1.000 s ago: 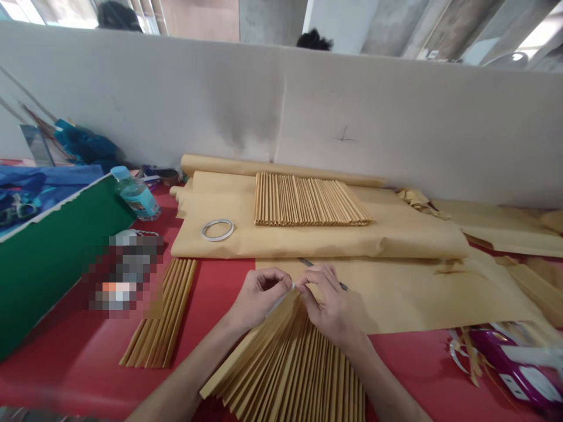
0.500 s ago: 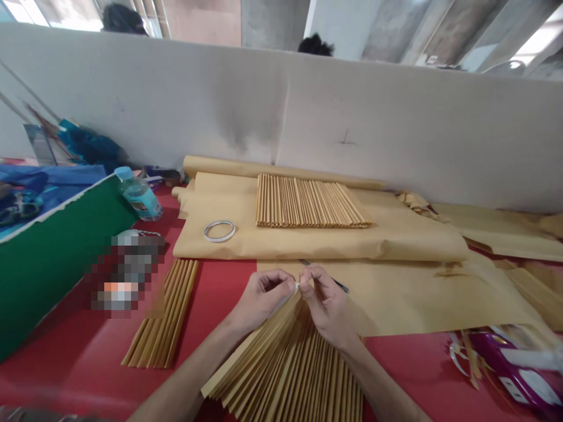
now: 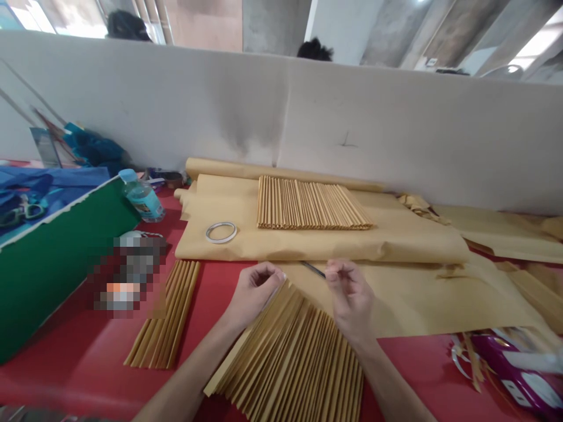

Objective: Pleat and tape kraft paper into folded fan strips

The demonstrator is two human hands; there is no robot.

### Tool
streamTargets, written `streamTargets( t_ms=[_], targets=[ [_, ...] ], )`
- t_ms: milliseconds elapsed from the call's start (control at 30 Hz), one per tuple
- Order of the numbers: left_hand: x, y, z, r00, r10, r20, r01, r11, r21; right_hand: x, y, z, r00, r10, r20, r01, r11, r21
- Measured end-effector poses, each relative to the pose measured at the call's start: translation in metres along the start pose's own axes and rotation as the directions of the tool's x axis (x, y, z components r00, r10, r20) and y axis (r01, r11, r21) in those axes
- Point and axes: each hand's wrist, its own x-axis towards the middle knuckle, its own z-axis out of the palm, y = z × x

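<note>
My left hand (image 3: 257, 293) pinches the upper left corner of a pleated sheet of brown paper (image 3: 294, 357), where a thin white strip shows along the edge. The pleats fan out below, towards me. My right hand (image 3: 354, 302) is raised to the right of that corner, apart from the paper. Its thumb and fingertips are pressed together and slightly blurred; whatever they pinch is too small to make out. Just behind these fingertips lies a thin dark tool (image 3: 313, 269) on the brown paper, partly covered by the hand.
A second pleated paper (image 3: 314, 202) and a roll of tape (image 3: 221, 232) lie on brown sheets at the back. Folded paper strips (image 3: 169, 316), a bottle (image 3: 143, 196) and a green box wall (image 3: 65, 264) are left. A purple device (image 3: 514, 369) stands right, on the red table.
My right hand has moved right, away from the corner and from my left hand. The left hand has shifted slightly left with the paper's corner, and the pleats lie more spread.
</note>
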Motion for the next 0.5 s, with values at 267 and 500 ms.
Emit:
streamTargets(
  t_ms=[267,500],
  targets=[
    [0.002,-0.009,-0.005,1.000,0.028,0.012,-0.030,0.981,0.192,-0.001,0.003,-0.022,0.761,-0.596,0.257,0.634,0.597,-0.492],
    [-0.002,-0.010,-0.007,0.996,-0.039,0.074,0.027,0.988,0.152,-0.002,-0.001,-0.021,0.767,-0.559,0.316,0.639,0.617,-0.459]
  ],
)
